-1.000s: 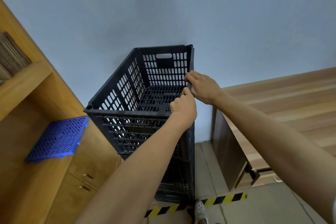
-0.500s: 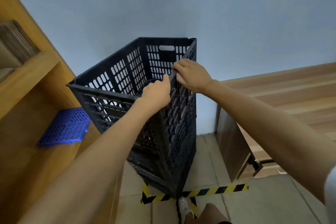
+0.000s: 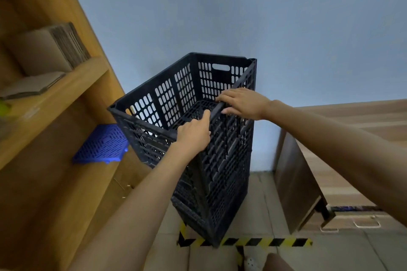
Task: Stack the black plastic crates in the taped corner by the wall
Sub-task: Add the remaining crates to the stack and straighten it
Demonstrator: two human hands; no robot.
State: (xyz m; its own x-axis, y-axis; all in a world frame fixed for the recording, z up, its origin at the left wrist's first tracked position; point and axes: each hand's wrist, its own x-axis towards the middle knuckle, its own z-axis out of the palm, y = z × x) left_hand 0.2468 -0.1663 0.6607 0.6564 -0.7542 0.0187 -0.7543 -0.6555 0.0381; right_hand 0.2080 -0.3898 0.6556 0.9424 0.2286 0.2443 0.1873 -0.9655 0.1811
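A tall stack of black slotted plastic crates (image 3: 211,160) stands upright on the floor by the far wall, its near corner at the yellow-black tape (image 3: 264,242).

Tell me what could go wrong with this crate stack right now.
1. Both hands, left and right, hold one rim of the top crate, so the tall stack could tip.
2. The stack's near corner sits on the tape, so it may end up outside the marked area.
3. A foot is close to the base and could get hit if the stack slips.
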